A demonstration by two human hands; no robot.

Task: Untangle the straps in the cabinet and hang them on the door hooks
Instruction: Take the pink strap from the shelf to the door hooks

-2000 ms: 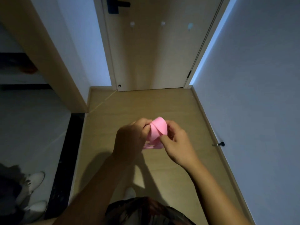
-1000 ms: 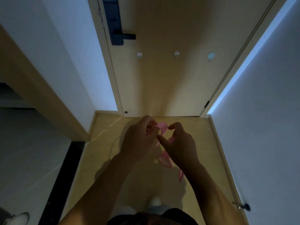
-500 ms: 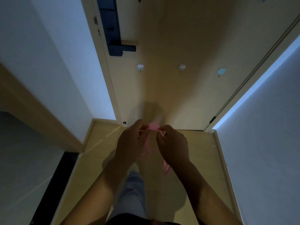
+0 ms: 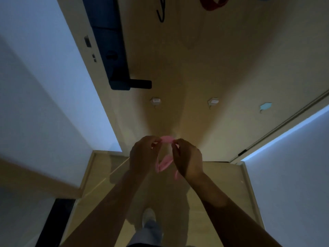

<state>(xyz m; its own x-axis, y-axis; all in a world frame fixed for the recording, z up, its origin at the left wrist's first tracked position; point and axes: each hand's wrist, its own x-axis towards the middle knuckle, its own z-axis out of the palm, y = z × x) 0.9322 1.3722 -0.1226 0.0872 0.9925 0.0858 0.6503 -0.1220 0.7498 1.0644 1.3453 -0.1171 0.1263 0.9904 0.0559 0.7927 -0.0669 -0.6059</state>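
Standing close to the door (image 4: pixel 204 72), we hold a pink strap (image 4: pixel 164 162) out in front of us at the foot of the door. A second ago it was bunched between our hands; now its top edge is stretched flat and the rest hangs in a loose loop. The left hand (image 4: pixel 142 155) and right hand (image 4: pixel 187 157) each have fingers clamped on that top edge. We judge it untangled and ready to hang. Above it, three hooks sit bare: left hook (image 4: pixel 155 101), middle hook (image 4: pixel 213 101), blue hook (image 4: pixel 265 106). Higher up, a black strap (image 4: pixel 161 14) and red strap (image 4: pixel 212 4) already hang. No cabinet is in view.
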